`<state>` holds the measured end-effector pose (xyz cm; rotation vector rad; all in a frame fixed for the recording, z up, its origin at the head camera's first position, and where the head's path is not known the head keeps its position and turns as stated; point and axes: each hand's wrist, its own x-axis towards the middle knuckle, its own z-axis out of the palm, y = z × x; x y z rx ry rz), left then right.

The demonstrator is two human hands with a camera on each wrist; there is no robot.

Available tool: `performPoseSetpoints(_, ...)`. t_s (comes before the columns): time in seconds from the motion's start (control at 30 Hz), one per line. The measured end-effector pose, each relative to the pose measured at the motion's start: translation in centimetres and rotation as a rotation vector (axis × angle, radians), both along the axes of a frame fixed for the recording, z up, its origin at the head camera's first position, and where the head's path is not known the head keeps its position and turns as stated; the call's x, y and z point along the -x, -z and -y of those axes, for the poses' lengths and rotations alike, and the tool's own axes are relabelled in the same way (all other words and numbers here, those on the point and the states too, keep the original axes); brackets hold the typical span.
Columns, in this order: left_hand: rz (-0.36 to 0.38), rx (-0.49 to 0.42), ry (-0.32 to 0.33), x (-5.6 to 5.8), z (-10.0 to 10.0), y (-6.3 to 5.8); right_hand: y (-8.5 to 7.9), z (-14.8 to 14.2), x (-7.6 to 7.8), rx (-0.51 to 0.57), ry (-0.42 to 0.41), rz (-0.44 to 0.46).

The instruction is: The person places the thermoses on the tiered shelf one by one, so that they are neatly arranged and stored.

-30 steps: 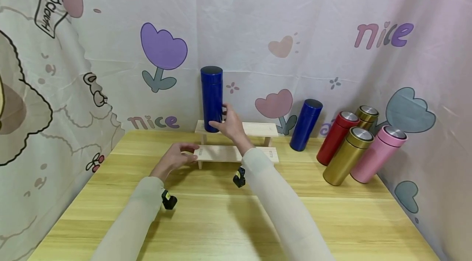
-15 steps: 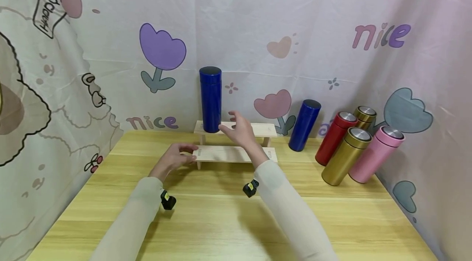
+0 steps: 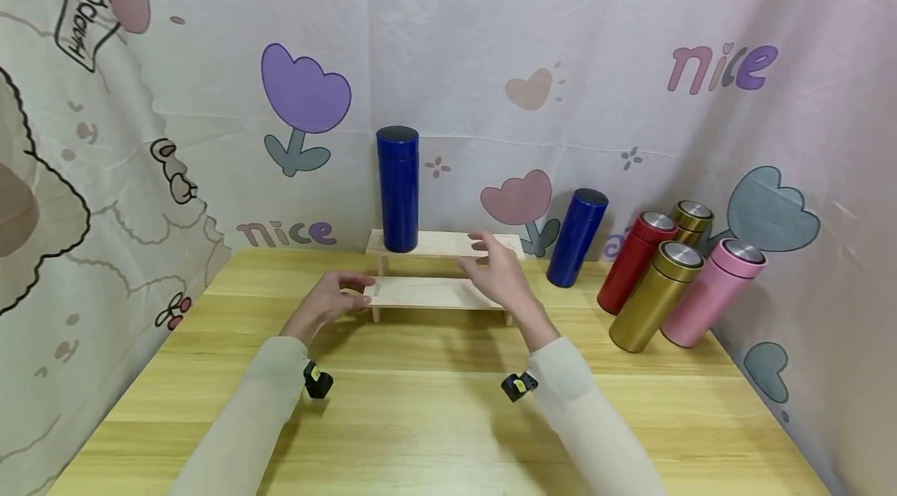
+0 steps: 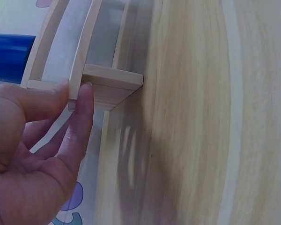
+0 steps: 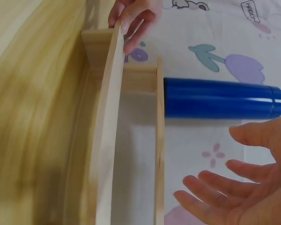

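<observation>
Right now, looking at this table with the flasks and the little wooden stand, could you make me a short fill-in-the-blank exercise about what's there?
1. A blue flask stands on the ____ tier of the wooden stand.
2. The left hand pinches the stand's ____ tier at its left end.
3. The right hand is holding ____.
4. The rightmost flask is coloured ____.

Missing words: upper; lower; nothing; pink.
</observation>
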<state>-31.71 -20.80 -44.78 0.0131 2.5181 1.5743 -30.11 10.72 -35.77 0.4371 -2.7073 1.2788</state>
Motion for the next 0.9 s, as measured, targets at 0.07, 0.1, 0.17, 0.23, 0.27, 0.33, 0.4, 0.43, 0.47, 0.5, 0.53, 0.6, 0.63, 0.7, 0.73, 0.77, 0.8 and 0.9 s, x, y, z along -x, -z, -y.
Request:
performPoseSetpoints(0.07, 0.002, -0.01, 0.001, 0.0, 0.0, 0.0, 0.3, -1.0, -0.3, -0.008, -0.002, 0.002)
performPoseSetpoints(0.1, 0.001, -0.018, 0.004, 0.0, 0.0, 0.0, 0.4, -1.5, -0.5, -0.01, -0.002, 0.006)
performPoseSetpoints(0.17, 0.0, -0.038, 0.006, 0.0, 0.0, -0.1, 0.6, -2.4, -0.7, -0.019, -0.004, 0.001)
performPoseSetpoints(0.23, -0.003, -0.058, 0.009, 0.0, -0.1, -0.2, 0.8, -3.3, -0.9, -0.033, -0.005, -0.016)
performPoseSetpoints(0.27, -0.002, -0.065, 0.008, -0.1, -0.1, -0.2, 0.9, -3.7, -0.9, -0.042, -0.002, -0.029)
performPoseSetpoints(0.33, 0.002, -0.077, 0.008, -0.2, -0.1, -0.3, 1.1, -4.4, -1.1, -0.048, 0.007, -0.047)
performPoseSetpoints(0.4, 0.004, -0.084, 0.007, -0.2, -0.1, -0.2, 1.3, -5.1, -1.3, -0.051, 0.018, -0.047)
performPoseSetpoints(0.43, 0.004, -0.088, 0.007, -0.2, 0.0, -0.2, 1.4, -5.4, -1.3, -0.049, 0.025, -0.046)
performPoseSetpoints(0.47, 0.002, -0.088, 0.006, -0.2, 0.0, -0.2, 1.4, -5.8, -1.4, -0.044, 0.031, -0.044)
performPoseSetpoints(0.5, -0.002, -0.084, 0.009, -0.2, 0.0, -0.2, 1.4, -6.1, -1.4, -0.04, 0.039, -0.041)
performPoseSetpoints(0.53, -0.006, -0.081, 0.009, -0.2, 0.0, -0.2, 1.4, -6.5, -1.5, -0.04, 0.047, -0.04)
performPoseSetpoints(0.6, -0.011, -0.077, 0.007, -0.1, 0.0, -0.1, 1.4, -7.3, -1.6, -0.033, 0.062, -0.039)
performPoseSetpoints(0.63, -0.015, -0.075, 0.011, -0.1, -0.1, -0.1, 1.4, -7.6, -1.7, -0.035, 0.068, -0.041)
performPoseSetpoints(0.7, -0.014, -0.075, 0.007, -0.1, -0.1, 0.0, 1.3, -8.4, -2.0, -0.037, 0.075, -0.041)
performPoseSetpoints(0.73, -0.012, -0.078, 0.002, 0.0, -0.1, 0.0, 1.2, -8.8, -2.2, -0.039, 0.08, -0.037)
performPoseSetpoints(0.77, -0.011, -0.077, 0.0, 0.0, -0.1, 0.0, 1.2, -9.2, -2.4, -0.041, 0.084, -0.031)
performPoseSetpoints(0.8, -0.008, -0.076, -0.005, 0.0, -0.1, 0.1, 1.1, -9.6, -2.6, -0.047, 0.091, -0.026)
performPoseSetpoints(0.9, -0.01, -0.064, -0.004, 0.0, 0.0, 0.1, 1.0, -10.8, -3.2, -0.054, 0.119, -0.016)
